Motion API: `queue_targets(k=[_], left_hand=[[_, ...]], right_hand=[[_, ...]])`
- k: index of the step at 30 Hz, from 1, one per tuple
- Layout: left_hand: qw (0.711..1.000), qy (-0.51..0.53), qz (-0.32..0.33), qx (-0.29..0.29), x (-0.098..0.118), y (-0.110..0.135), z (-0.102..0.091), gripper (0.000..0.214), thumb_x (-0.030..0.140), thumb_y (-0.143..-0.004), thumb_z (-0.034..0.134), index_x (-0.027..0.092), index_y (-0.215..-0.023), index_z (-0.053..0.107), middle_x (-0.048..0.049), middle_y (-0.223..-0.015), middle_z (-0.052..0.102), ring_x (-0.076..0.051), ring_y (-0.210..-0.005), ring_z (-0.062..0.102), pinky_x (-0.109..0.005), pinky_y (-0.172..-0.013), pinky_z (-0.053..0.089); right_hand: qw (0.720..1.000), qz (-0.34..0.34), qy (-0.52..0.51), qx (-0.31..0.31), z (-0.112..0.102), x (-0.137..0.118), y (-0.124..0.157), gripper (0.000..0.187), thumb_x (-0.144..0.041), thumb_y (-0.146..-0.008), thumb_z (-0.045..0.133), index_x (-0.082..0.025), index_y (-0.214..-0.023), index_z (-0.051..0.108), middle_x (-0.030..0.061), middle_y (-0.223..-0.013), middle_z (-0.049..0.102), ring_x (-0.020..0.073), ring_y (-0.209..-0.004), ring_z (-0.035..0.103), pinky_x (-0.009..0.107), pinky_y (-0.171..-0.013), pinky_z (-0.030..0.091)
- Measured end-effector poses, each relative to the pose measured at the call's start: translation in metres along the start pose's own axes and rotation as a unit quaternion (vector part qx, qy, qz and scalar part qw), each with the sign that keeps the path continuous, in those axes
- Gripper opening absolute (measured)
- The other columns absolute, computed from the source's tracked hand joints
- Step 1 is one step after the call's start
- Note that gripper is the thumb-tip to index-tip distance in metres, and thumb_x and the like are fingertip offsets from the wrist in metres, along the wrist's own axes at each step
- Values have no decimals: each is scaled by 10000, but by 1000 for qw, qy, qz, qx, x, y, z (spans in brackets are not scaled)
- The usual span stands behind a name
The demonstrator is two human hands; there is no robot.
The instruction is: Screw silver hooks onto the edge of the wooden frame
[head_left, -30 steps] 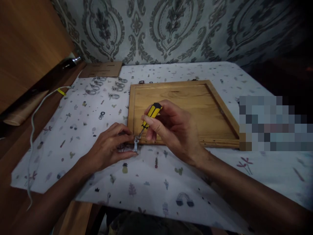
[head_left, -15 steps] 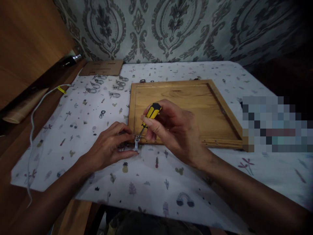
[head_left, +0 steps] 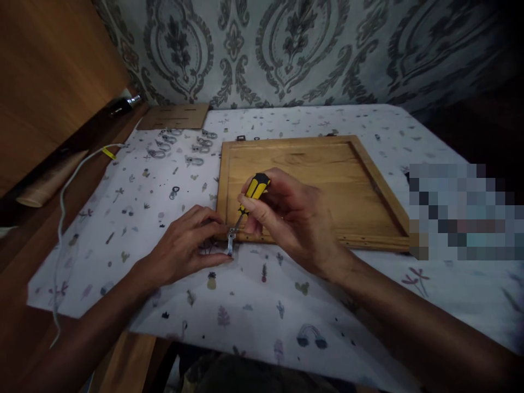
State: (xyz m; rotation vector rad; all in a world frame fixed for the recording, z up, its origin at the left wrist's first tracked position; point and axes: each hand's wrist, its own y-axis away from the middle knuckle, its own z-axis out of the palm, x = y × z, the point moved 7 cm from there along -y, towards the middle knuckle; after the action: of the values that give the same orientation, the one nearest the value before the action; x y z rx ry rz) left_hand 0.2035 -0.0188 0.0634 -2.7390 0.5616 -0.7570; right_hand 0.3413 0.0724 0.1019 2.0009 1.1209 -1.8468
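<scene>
A wooden frame [head_left: 311, 164] lies flat on a white patterned cloth [head_left: 254, 305]. My right hand [head_left: 286, 218] is closed round a yellow-and-black screwdriver [head_left: 251, 194], whose tip points down at a small metal hanger bracket [head_left: 230, 243] at the frame's near left corner. My left hand [head_left: 184, 245] rests on the cloth beside that corner, its fingers pinching the bracket against the frame's edge.
Several loose metal hangers [head_left: 180, 144] lie on the cloth at the back left, with a brown card [head_left: 174, 115] behind them. A white cable [head_left: 61, 207] runs along the left edge. A patterned wall [head_left: 286, 49] closes the back. A blurred patch [head_left: 462, 210] lies at the right.
Both hands stay at the frame's near left corner with the screwdriver on the bracket. The view has shifted slightly; nothing else has moved.
</scene>
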Motion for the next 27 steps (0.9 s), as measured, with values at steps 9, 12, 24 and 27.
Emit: queue_targets(k=[9, 12, 24, 27], left_hand=[[985, -3, -155, 81, -51, 8, -46, 221, 269, -1006, 526, 208, -1034, 737, -54, -951, 703, -169, -824, 668, -278, -702, 535], [958, -107, -223, 144, -88, 19, -76, 239, 226, -949, 510, 199, -1003, 742, -53, -942, 712, -182, -821, 660, -300, -740, 534], [893, -191, -356, 197, -179, 52, -111, 162, 146, -954, 572, 144, -1015, 722, -64, -998, 735, -209, -931, 693, -393, -891, 568], [884, -203, -377, 187, -185, 59, -106, 193, 302, -994, 639, 134, -1077, 685, -71, -1085, 711, -209, -1008, 687, -436, -934, 573]], right_hand=[[999, -28, 33, 3, -2, 2, 3, 241, -404, -974, 656, -207, -864, 574, -18, -632, 630, 115, -508, 611, 222, -454, 520], [998, -33, 48, -5, -1, 2, 3, 215, -378, -1001, 609, -202, -880, 582, -11, -615, 629, 112, -506, 604, 205, -451, 510], [999, -48, 25, 9, -2, -6, 1, 198, -333, -967, 625, -208, -817, 597, -14, -549, 637, 106, -458, 628, 156, -446, 540], [998, -45, 33, 13, -3, -3, 2, 209, -358, -962, 634, -203, -824, 610, -11, -557, 640, 107, -471, 631, 154, -443, 536]])
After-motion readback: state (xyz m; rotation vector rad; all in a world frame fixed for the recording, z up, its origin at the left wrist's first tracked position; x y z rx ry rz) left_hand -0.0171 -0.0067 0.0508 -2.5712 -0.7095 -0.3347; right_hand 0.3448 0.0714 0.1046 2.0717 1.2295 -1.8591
